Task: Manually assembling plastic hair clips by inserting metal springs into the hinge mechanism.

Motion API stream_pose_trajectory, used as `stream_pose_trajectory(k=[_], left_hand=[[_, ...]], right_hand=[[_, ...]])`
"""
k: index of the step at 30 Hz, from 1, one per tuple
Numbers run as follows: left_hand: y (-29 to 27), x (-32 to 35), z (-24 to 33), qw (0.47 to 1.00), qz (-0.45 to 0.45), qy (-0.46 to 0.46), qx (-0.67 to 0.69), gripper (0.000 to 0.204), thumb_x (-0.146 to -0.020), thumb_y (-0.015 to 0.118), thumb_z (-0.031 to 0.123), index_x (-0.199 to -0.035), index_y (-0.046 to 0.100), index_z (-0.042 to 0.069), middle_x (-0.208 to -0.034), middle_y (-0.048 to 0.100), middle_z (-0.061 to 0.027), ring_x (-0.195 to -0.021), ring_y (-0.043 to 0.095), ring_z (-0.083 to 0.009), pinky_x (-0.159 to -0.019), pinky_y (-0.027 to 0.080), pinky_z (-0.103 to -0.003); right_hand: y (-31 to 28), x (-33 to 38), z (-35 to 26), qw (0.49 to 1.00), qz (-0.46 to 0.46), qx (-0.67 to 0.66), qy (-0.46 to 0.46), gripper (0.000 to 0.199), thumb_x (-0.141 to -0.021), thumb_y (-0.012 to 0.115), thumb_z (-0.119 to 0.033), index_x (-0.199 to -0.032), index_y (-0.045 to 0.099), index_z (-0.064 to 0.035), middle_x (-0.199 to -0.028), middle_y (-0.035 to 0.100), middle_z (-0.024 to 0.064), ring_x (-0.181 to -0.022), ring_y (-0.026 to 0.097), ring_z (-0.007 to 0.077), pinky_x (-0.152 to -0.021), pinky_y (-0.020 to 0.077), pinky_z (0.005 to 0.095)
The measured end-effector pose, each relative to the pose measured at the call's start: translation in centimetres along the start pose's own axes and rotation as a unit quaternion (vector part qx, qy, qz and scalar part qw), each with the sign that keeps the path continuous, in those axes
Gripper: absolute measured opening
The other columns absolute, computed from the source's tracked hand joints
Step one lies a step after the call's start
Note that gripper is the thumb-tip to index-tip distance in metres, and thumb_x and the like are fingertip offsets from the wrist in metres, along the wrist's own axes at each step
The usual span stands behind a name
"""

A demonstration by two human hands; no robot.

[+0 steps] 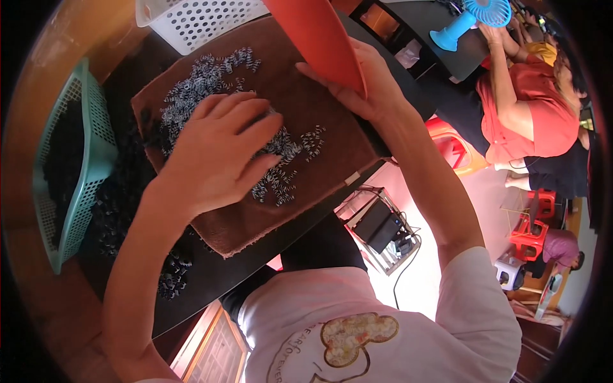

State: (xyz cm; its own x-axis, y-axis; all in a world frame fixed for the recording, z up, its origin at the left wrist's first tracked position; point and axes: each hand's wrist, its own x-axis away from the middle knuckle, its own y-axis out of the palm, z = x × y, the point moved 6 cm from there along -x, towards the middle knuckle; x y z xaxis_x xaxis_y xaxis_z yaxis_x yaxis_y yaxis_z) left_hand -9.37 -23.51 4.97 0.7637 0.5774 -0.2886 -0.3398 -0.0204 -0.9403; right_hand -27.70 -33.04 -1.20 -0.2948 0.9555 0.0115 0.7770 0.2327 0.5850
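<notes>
Small silvery spiral pieces [203,78], like tiny springs, lie in a loose pile on a brown cloth [313,169]. Over the middle of the pile, my left hand [217,150] rests palm down, fingers apart; what lies under the palm is hidden. My right hand [377,83] grips the edge of a curved red plastic piece [322,45], held tilted above the cloth's far right part. Its upper end runs out of the picture, so I cannot tell whether it is a tray or a basin.
A white perforated basket [204,29] stands beyond the cloth. At the left, a green basket [96,134] contains dark items, and more black pieces [172,274] lie along the dark table. Rightward, a seated person in red [549,108] holds a blue fan [456,32].
</notes>
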Motion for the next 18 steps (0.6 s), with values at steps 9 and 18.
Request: stream_pose_trajectory(k=[9, 18], left_hand=[[-3.3, 5.2, -2.3, 0.998, -0.001, -0.043, -0.043, 0.037, -0.079, 0.07, 0.017, -0.11, 0.061, 0.001, -0.12, 0.059, -0.0161, -0.11, 0.056, -0.0367, -0.098, 0.041, -0.046], [-2.4, 4.4, -1.3, 0.996, -0.021, -0.043, -0.075, 0.035, -0.083, 0.068, 0.024, -0.112, 0.061, 0.006, -0.123, 0.058, -0.0134, -0.12, 0.052, -0.0333, -0.104, 0.036, -0.049]], right_hand=[[0.8, 0.6, -0.3, 0.998, 0.035, 0.044, 0.02, 0.031, -0.099, 0.047, -0.012, -0.127, 0.054, -0.001, -0.107, 0.064, 0.0074, -0.098, 0.069, 0.0224, -0.06, 0.0566, 0.0224], [0.3, 0.3, 0.1, 0.996, 0.053, 0.063, 0.025, 0.032, -0.096, 0.05, -0.009, -0.127, 0.053, -0.0001, -0.11, 0.065, 0.0111, -0.102, 0.069, 0.025, -0.043, 0.0479, 0.0175]])
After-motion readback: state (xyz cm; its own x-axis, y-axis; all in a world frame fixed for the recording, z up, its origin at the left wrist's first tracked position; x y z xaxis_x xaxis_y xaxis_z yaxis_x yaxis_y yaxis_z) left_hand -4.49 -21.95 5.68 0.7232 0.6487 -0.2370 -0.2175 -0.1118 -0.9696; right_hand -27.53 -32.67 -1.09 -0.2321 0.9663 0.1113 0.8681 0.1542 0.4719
